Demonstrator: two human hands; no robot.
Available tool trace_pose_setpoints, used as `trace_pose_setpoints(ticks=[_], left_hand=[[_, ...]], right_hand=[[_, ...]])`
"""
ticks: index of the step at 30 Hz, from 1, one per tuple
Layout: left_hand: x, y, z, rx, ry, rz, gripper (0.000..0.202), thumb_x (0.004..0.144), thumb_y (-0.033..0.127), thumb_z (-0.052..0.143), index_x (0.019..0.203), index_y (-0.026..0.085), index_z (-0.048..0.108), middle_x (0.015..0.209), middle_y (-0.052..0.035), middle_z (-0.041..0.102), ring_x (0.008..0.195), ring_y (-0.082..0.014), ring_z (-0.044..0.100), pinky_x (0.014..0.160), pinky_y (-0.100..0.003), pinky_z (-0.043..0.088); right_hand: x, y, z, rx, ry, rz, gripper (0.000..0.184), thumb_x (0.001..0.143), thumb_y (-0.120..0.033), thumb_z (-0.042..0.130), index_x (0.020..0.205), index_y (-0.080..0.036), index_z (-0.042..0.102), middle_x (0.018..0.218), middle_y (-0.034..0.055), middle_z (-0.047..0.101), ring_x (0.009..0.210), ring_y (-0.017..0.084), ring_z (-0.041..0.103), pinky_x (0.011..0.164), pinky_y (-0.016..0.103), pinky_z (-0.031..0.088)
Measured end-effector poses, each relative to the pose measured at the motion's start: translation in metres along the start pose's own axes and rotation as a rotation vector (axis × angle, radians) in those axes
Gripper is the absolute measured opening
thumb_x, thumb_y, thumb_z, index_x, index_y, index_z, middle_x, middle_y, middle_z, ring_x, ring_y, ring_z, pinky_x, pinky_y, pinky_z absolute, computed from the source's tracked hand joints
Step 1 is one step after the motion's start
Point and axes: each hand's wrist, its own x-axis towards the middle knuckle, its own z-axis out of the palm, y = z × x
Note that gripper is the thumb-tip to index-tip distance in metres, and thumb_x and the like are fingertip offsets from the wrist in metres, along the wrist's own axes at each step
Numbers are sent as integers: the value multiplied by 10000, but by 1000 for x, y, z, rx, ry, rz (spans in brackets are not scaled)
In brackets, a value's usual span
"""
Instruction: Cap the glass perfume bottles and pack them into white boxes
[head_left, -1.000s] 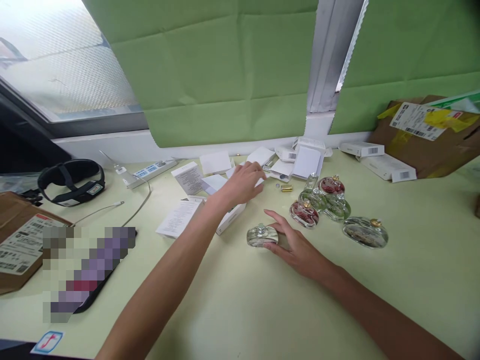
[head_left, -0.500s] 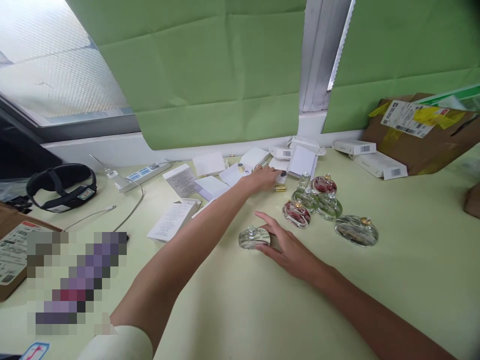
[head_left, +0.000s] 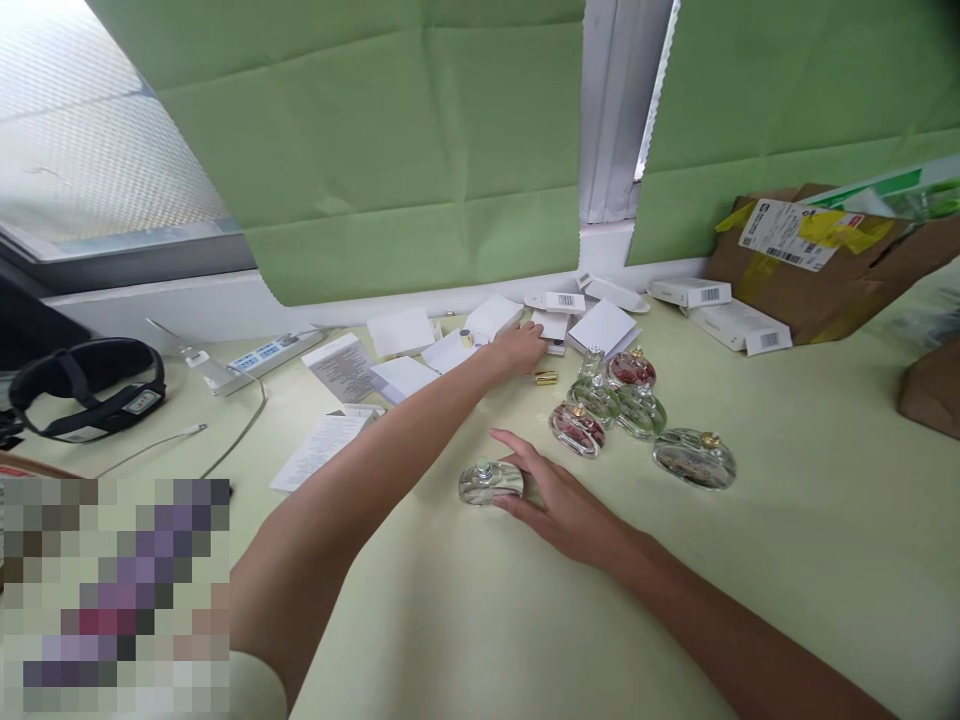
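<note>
My right hand (head_left: 559,500) rests on the pale green table with fingers wrapped loosely round a small clear glass bottle (head_left: 489,481) lying flat. My left arm stretches far forward; my left hand (head_left: 519,347) is curled over something small among the white boxes and cards (head_left: 600,325) near the wall, and what it pinches is hidden. A small gold cap (head_left: 545,377) lies just right of that hand. Several round glass bottles (head_left: 615,395), some with red inside, cluster to the right, with one more bottle (head_left: 694,458) apart.
White leaflets (head_left: 319,450) and a power strip (head_left: 259,355) with a cable lie at left, beside a black headband (head_left: 82,385). Cardboard boxes (head_left: 810,265) stand at the back right. Green paper covers the window behind. A blurred patch sits at lower left.
My left hand has reached further forward and right, from the leaflets to the white boxes near the gold cap. My right hand has stayed on the clear bottle. The view has shifted right.
</note>
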Motion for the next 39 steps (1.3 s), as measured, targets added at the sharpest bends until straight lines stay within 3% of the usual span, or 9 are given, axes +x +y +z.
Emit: trace_pose_setpoints(ticks=[6,11,14,23,29,32,35,37,39], left_hand=[[-8,-3,9,-65,33,46,400,875,80,402,1174,132,662,1516,-116,445,1259,-282,529,1056,-415,397],[-6,-7,19,-102,33,26,737,838,32,438,1532,176,234,1653,-120,176,1439,-280,357,1079,-428,397],[4,-10,19,-93,24,20,882,793,-12,470,1562,199,92,1650,-140,172,1433,-305,352,1100,-486,366],[32,-12,22,-45,57,43,620,750,-70,490,1327,153,522,1355,-143,553,1235,-271,520,1004,-375,429],[23,-10,10,-73,138,22,378,879,27,455,1214,127,599,1199,-158,645,1146,-281,584,930,-377,456],[2,-7,-9,-104,203,14,304,944,121,448,1214,140,586,1194,-145,661,1179,-281,564,976,-398,438],[-45,0,-27,-200,313,-35,307,982,218,439,1277,154,497,1227,-125,654,1143,-230,582,956,-361,468],[-87,8,-36,-532,467,-76,336,960,293,515,1274,179,478,1155,-85,689,1002,-169,646,901,-308,507],[-130,17,-43,-724,488,-116,327,943,352,548,1231,197,531,1126,-65,702,988,-156,664,897,-296,524]], right_hand=[[1,-3,-1,4,-3,-8,669,965,-367,536,1539,-470,210,1327,24,583,1245,230,535,1025,410,425],[1,-1,-1,-9,5,-31,673,962,-363,543,1545,-444,217,1339,37,579,1277,240,506,1033,414,417],[2,-1,0,1,-1,-28,666,965,-364,539,1545,-439,218,1311,39,592,1239,233,532,1021,416,429],[1,-2,-2,-8,-5,-15,634,971,-407,523,1538,-420,238,1280,57,592,1198,246,549,1003,437,441],[2,-2,-3,-5,-3,-34,645,970,-392,528,1543,-405,232,1305,64,587,1218,250,535,1001,424,438],[2,-1,-3,-10,-3,-30,674,968,-395,534,1558,-392,210,1292,76,599,1186,247,554,1001,431,434],[3,1,-2,-3,12,-23,694,963,-397,542,1568,-355,203,1292,99,601,1166,248,575,1006,437,430],[3,2,-2,6,27,-19,692,962,-403,542,1566,-338,211,1299,109,596,1171,249,581,1008,436,431],[3,3,-1,9,39,-26,690,959,-402,545,1563,-328,219,1292,110,602,1163,245,592,1011,434,432]])
